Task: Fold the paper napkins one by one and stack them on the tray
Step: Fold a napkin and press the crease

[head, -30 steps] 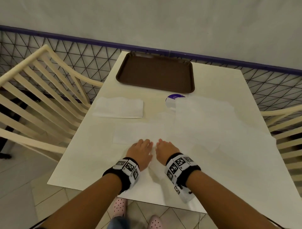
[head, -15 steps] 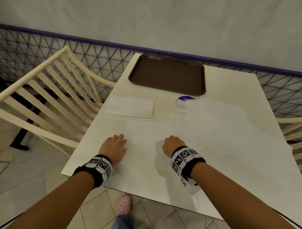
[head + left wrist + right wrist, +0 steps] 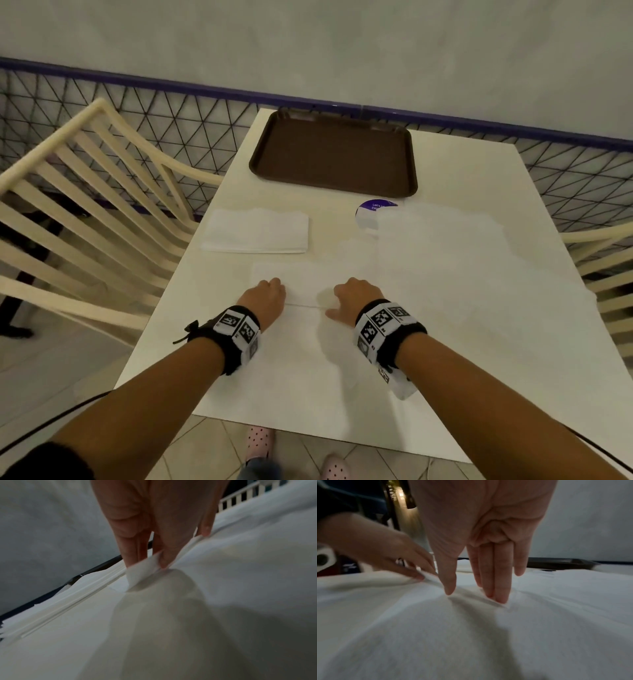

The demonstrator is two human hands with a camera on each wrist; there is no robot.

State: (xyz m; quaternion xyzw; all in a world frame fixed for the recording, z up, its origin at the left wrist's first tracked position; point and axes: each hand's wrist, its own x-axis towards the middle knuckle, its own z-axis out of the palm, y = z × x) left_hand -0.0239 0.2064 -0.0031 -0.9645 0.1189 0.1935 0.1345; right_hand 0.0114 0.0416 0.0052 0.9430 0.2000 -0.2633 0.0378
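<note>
A white napkin (image 3: 305, 282) lies flat on the white table (image 3: 308, 394) in front of me, with a crease line running between my wrists. My left hand (image 3: 265, 291) pinches the napkin's lifted edge (image 3: 143, 569) between thumb and fingers (image 3: 132, 559). My right hand (image 3: 354, 294) presses straight fingertips (image 3: 498, 596) and thumb down on the napkin (image 3: 471, 615). A stack of folded napkins (image 3: 255, 231) sits to the left. Unfolded napkins (image 3: 445, 246) are spread on the right. The brown tray (image 3: 332, 154) at the table's far end holds nothing.
A round purple sticker (image 3: 375, 207) shows partly under the spread napkins. Cream slatted chairs stand at the left (image 3: 85, 205) and right (image 3: 603, 260) of the table. A black mesh fence (image 3: 171, 113) and a grey wall run behind it.
Both hands have moved forward and closer together over the napkin. The left hand has taken the napkin's edge in a pinch, and a crease now shows between the wrists.
</note>
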